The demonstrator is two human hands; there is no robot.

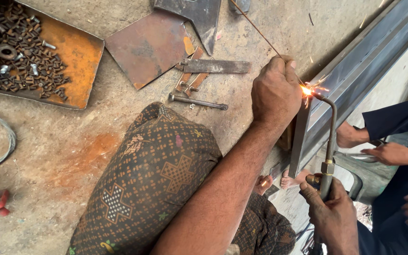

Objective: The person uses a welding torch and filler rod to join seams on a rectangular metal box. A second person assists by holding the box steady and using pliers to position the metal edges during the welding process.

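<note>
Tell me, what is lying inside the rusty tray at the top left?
The rusty tray holds a heap of dark bolts and nuts and one large washer. What lies beneath the heap is covered.

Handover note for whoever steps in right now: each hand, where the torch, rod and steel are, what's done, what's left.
Left hand: closed on the thin filler rod, rod tip at the flame.
Right hand: gripping the gas torch, nozzle curved up to the joint.
Flame and sparks sit at the top end of the steel channel, which leans across the concrete floor.
Another person's hands are close beside the channel.
Done: the joint is hot and the flame is lit.
Left: finished seam not visible; likely keep feeding rod.
</note>
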